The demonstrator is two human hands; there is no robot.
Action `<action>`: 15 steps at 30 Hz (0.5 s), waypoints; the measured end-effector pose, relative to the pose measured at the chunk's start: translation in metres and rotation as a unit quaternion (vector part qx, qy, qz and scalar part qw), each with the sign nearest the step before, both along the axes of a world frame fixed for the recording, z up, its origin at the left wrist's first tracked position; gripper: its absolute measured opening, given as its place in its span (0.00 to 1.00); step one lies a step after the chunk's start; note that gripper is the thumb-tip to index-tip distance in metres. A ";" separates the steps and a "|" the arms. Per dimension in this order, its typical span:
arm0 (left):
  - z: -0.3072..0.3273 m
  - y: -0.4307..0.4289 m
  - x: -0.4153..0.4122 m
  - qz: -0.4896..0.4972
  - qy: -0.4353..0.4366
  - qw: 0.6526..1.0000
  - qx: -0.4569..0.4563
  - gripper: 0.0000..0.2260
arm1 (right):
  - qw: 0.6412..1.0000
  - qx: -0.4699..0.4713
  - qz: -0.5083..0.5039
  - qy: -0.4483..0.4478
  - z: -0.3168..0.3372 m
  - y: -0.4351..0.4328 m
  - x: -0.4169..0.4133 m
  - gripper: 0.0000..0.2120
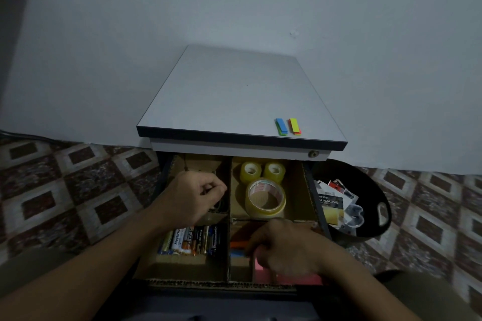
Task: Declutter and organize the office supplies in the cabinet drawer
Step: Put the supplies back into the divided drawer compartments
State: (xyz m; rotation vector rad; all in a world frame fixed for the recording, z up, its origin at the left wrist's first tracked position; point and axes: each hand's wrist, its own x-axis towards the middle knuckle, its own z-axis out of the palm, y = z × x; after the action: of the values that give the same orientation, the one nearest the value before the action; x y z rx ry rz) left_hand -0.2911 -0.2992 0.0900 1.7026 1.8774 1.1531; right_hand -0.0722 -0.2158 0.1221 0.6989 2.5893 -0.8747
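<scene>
In the open drawer point(221, 284), split by cardboard into four compartments, my right hand point(284, 247) sits in the 5 o'clock one, fingers curled onto the orange and blue sticky strips point(238, 244) at its 9 o'clock, beside a pink pad point(258, 266); I cannot tell whether it pinches them. My left hand point(193, 195) is bunched, thumb to forefinger, in the 11 o'clock compartment, its catch hidden, with batteries point(193, 241) at its 6 o'clock and tape rolls point(266, 199) at its 3 o'clock. Coloured flags point(281, 126) lie on the cabinet top point(234, 91) at 12 o'clock, and a black basket point(375, 190) of wrappers stands at 3 o'clock.
</scene>
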 end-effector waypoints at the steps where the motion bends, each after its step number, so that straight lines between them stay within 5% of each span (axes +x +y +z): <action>1: 0.004 0.001 0.002 -0.001 -0.002 1.000 0.009 0.05 | 1.000 -0.009 -0.006 0.016 0.003 0.002 0.003 0.14; 8: 0.054 0.020 0.024 0.065 -0.059 0.996 0.000 0.08 | 0.987 0.059 -0.109 0.106 0.048 0.041 0.018 0.09; 15: 0.107 0.073 0.043 0.146 -0.047 0.987 -0.046 0.09 | 0.912 0.102 -0.320 0.237 0.093 0.101 0.006 0.08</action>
State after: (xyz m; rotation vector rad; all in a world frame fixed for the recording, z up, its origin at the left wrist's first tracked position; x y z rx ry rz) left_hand -0.2484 -0.2266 0.1971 1.3315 2.1340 1.2074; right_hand -0.0663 -0.1148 0.2153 1.6426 2.9357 -1.0629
